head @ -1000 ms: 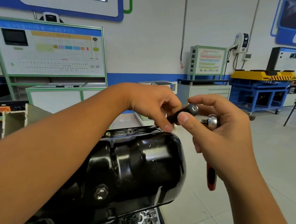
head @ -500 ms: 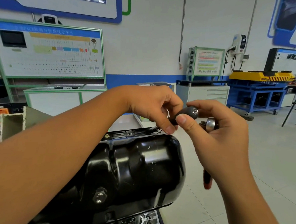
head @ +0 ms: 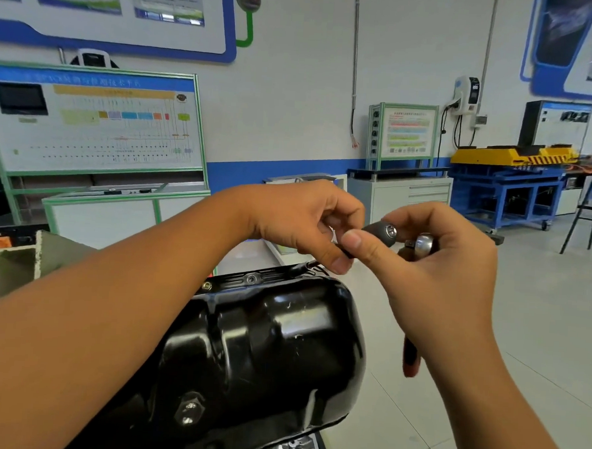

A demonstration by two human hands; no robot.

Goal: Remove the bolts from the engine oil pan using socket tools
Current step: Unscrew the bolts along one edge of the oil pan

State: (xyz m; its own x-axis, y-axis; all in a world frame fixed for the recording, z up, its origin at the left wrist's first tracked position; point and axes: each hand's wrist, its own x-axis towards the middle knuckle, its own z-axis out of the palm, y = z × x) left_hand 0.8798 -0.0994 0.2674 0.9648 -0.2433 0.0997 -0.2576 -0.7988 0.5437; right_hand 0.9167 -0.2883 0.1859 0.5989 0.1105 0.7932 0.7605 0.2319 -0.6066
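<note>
Little is changed since earlier | socket (head: 381,233) is pinched by left hand (head: 301,221) and right hand (head: 446,266), ratchet (head: 420,246) also gripped | oil pan (head: 264,353) bolts (head: 252,279) remain seated (removal pending)

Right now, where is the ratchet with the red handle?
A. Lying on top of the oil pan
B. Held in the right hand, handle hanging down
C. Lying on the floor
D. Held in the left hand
B: the right hand grips the ratchet at its head, and its red handle hangs below the palm, apart from the oil pan.
</note>
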